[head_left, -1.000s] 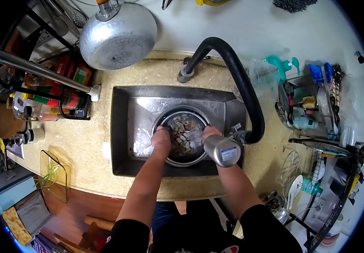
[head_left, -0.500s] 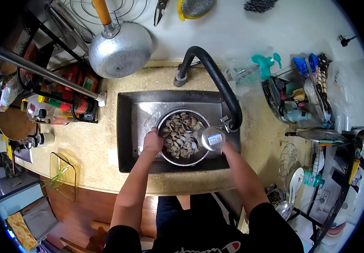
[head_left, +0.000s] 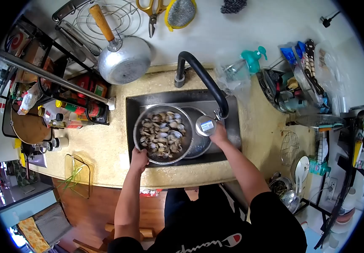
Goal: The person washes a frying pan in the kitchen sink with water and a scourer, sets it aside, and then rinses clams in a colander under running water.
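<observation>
My left hand is closed on the lower left rim of a round metal bowl full of clams. The bowl is over the left part of the sink and overlaps a second metal bowl, which sits lower in the sink. In my right hand is a round metal container with a white and blue label on its flat face. It is over the second bowl, close to the tap's outlet; most of my right fingers are hidden behind it.
A black tap arches over the sink. At the left stands a rack of bottles, with a hanging wok beside it. A dish rack and a wire stand are on the right counter.
My left hand has moved the bowl of clams left and apparently up, uncovering the second bowl. The metal container in my right hand has shifted slightly up and left. The camera view has moved a little.
</observation>
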Demonstrator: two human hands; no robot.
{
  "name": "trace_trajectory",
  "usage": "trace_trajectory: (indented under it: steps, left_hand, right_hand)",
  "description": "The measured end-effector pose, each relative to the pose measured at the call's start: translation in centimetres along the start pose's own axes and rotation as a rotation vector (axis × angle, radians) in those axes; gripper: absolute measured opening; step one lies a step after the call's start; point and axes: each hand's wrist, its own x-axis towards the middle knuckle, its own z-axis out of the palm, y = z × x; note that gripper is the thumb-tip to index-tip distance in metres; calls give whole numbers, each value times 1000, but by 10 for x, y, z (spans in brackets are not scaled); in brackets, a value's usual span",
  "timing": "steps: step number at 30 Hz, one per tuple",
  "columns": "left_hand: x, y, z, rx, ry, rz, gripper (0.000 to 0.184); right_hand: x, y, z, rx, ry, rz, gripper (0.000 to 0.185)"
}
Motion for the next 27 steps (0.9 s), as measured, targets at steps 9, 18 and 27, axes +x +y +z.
trace_trajectory:
  steps: [9,18,27]
  left_hand:
    - [-41,38,-69,-50,201,164,20]
    - [-54,40,-95,-133,202,91,20]
    - [-63,36,-101,-163,225,35,21]
  right_hand:
    - [-41,15,47,783,-294,856,33]
    - [-32,-61,13,1089,-138,540,9]
    - [-43,-51,-40,782,152,194,9]
